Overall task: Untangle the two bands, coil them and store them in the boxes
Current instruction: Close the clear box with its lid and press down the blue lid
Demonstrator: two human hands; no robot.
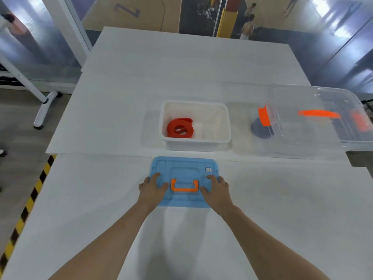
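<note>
Blue lid (pixel 184 174) between both hands

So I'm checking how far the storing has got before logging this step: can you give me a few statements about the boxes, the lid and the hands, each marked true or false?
1. A coiled red band lies inside the open white box. True.
2. The blue lid is already fitted on the white box. False: it lies on the table in front of the box, which is still open.
3. Both hands are on the blue lid, the left hand and the right hand on either side of its orange handle. True.
4. The clear box stands at the left of the white box. False: it is at the right.
5. The red band fills the whole white box. False: it sits in the left part.
</note>
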